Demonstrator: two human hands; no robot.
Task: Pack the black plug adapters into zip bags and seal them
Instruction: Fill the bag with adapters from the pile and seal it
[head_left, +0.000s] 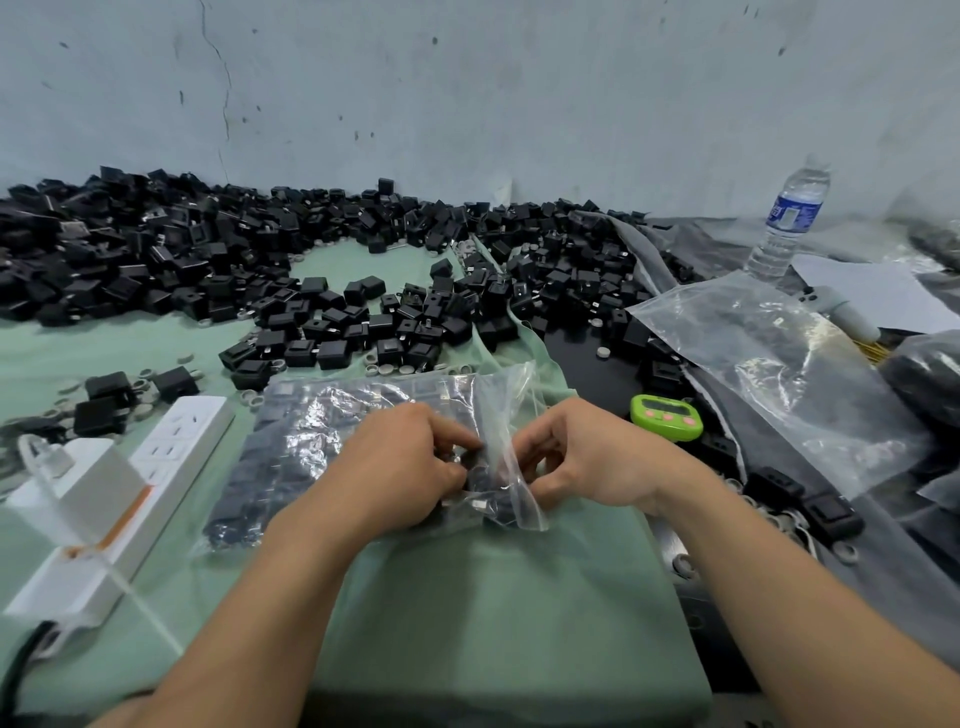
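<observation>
From the head view, both hands meet over the middle of the desk (576, 369), a little toward its front edge. The left hand (400, 467) and right hand (587, 457) are curled tight, each pinching a small clear bag (511, 483) held between them, with dark adapters inside it. The bag lies over a flat stack of packed bags (311, 447) on the green cloth (493, 623).

Loose black adapters (260, 249) are heaped along the back edge against the wall, spilling forward toward the hands. A white power strip (130, 493) lies slantwise at the left edge. Just right of the right hand sits a green timer (666, 417). Empty bags (769, 374) lie crumpled near the right edge, and a water bottle (789, 218) stands upright toward the back right corner
</observation>
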